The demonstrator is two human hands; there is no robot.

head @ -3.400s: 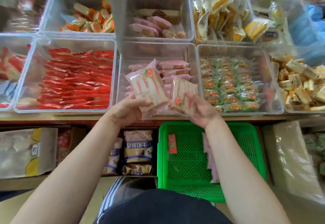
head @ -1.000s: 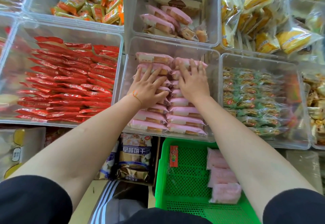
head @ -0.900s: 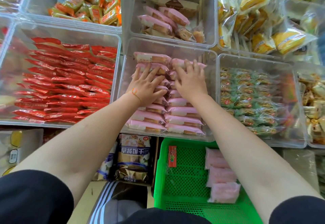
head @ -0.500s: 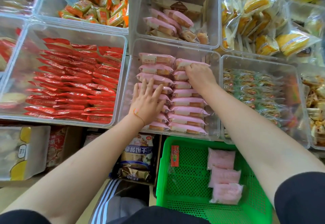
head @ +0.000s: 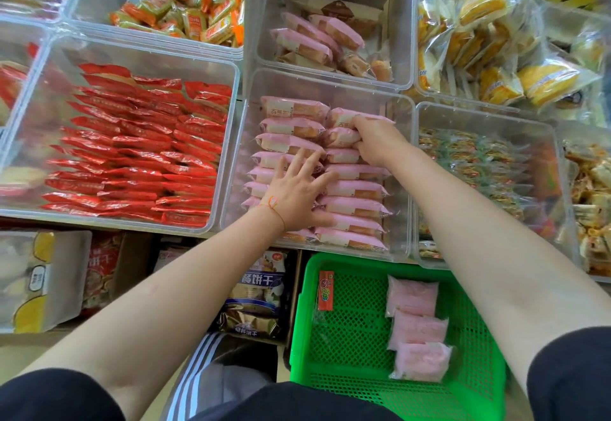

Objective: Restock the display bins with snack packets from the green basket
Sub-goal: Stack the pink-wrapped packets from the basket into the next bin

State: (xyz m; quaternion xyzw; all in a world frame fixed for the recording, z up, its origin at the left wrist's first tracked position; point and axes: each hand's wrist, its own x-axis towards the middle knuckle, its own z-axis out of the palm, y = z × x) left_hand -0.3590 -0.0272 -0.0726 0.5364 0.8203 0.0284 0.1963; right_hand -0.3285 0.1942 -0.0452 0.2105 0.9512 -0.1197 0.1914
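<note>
A clear display bin (head: 401, 169) in the middle holds two columns of pink snack packets (head: 355, 189). My left hand (head: 296, 194) lies flat with spread fingers on the left column. My right hand (head: 375, 143) is further back, its fingers curled round the pink packets near the top of the right column. Below the bin stands the green basket (head: 347, 338), with three pink packets (head: 416, 328) in a row on its right side and a small red packet (head: 326, 290) at its left.
Around the middle bin stand other clear bins: red packets (head: 139, 149) on the left, green packets (head: 472, 169) on the right, orange (head: 188, 11), pink and yellow ones behind. Bagged biscuits (head: 258, 298) and boxes sit under the shelf, left of the basket.
Both hands put packets into the bin and pressed them flat. Since then my left hand slid back toward me, and my right hand moved to the far right column and curled its fingers.
</note>
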